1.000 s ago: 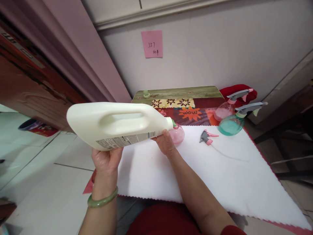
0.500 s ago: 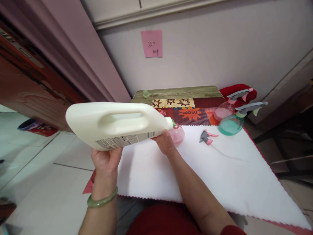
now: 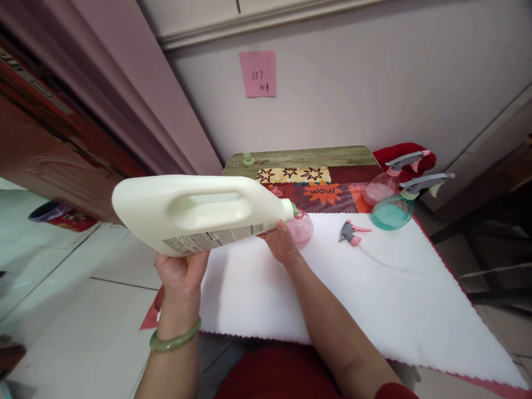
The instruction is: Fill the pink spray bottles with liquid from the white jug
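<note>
A large cream detergent jug [image 3: 199, 210] lies tipped almost level, its green spout at the mouth of a pink spray bottle [image 3: 301, 229]. From below, my left hand [image 3: 183, 271] supports the jug's base end; its fingers are partly hidden. Near the neck, my right hand [image 3: 281, 242] grips the jug from underneath, thumb on its side. The pink bottle stands on the white mat without its sprayer top, partly behind my right hand. To its right lies a grey and pink trigger sprayer head [image 3: 352, 233] with a thin clear tube.
Two filled spray bottles, one pink [image 3: 380, 188] and one teal [image 3: 393, 213], stand at the right rear. A small green cap [image 3: 248, 159] sits at the back left. The white mat [image 3: 266, 299] covers the table; a wall rises behind.
</note>
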Tool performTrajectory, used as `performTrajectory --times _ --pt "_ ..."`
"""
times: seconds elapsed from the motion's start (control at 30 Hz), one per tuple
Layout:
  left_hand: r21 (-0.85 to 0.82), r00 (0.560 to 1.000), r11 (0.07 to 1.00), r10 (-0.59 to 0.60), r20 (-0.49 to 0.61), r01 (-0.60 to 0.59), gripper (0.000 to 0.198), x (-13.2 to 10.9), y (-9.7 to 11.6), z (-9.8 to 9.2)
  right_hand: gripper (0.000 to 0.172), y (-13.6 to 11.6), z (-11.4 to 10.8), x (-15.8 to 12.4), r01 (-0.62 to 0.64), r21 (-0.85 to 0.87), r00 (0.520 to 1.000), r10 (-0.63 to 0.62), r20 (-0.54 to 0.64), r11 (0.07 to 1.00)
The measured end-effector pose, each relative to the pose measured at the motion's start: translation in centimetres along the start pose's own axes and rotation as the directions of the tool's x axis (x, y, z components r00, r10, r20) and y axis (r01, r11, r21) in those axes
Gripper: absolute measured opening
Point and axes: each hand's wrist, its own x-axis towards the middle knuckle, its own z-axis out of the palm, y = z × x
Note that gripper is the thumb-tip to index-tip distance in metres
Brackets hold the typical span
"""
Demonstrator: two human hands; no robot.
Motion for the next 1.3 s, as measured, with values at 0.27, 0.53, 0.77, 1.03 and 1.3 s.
performTrajectory --times 0.27,0.53,0.77,1.03,1.3 --pt "-0.04 1.0 0.999 0.006 0.008 -0.006 0.046 0.7 -1.2 -2.5 0.071 -0.2 0.2 -0.1 0.013 -0.021 1.0 -0.013 -0.007 1.0" --pt "-0.17 0.995 0.985 -0.051 -0.086 0.036 0.048 1.6 -1.7 -6.7 0.075 0.5 0.5 -0.6 -0.027 -0.166 1.0 0.027 -0.002 0.986" --pt "-0.253 0.984 0.956 -0.167 -0.062 0.146 0.047 1.3 -1.5 -8.7 0.068 0.3 3.0 -1.0 0.041 -0.285 0.997 -0.023 0.067 0.958" --pt "-0.163 0.983 0.971 -0.181 -0.02 0.176 0.048 0.0 -1.7 -6.7 0.065 0.4 5.7 -2.1 0.085 -0.316 0.994 -0.059 0.092 0.945" --pt "0.261 0.987 0.962 -0.107 0.121 0.073 0.079 -3.0 -0.1 -4.1 0.063 -0.3 5.8 -3.4 0.057 -0.24 0.992 -0.082 -0.092 0.969"
